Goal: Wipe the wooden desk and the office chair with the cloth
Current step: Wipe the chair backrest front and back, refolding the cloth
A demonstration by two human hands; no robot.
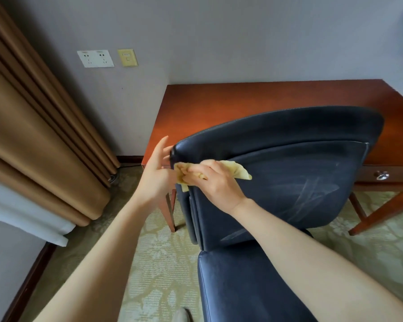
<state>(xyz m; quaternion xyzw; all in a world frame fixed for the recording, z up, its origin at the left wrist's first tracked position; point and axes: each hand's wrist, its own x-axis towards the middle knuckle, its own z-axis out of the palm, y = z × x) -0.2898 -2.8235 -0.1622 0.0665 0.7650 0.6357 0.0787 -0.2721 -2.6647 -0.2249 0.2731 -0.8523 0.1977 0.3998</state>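
**A:** Where is the cloth?

**B:** Bunched in the right hand, whose fingers curl round it and press it on the office chair, at the 9 o'clock edge of its backrest. One yellow corner of the cloth pokes out toward 3 o'clock.

**A:** And the left hand?

**B:** Its fingers are straight and it holds nothing. The fingertips reach that same edge from the 9 o'clock side (whether they actually touch it I cannot tell). I'd use that hand to steady the back, since a chair like this likely turns under a push.

**A:** How do I wipe that edge well?

**B:** Wrap the cloth round the rounded edge and draw it along the seam, where dust probably lodges. Then lay overlapping strokes across the back. The covering looks like smooth dark-blue leather or leatherette, faintly glossy. Pale streaks show toward 4 o'clock, and a drier fold with lighter pressure should buff them out.

**A:** And the wooden desk?

**B:** It stands at 12 o'clock, behind the chair. It is reddish-brown, flat, polished and square-cornered, with a metal drawer knob at 3 o'clock. The seat at 6 o'clock is padded, with the same covering, and probably needs wiping too.
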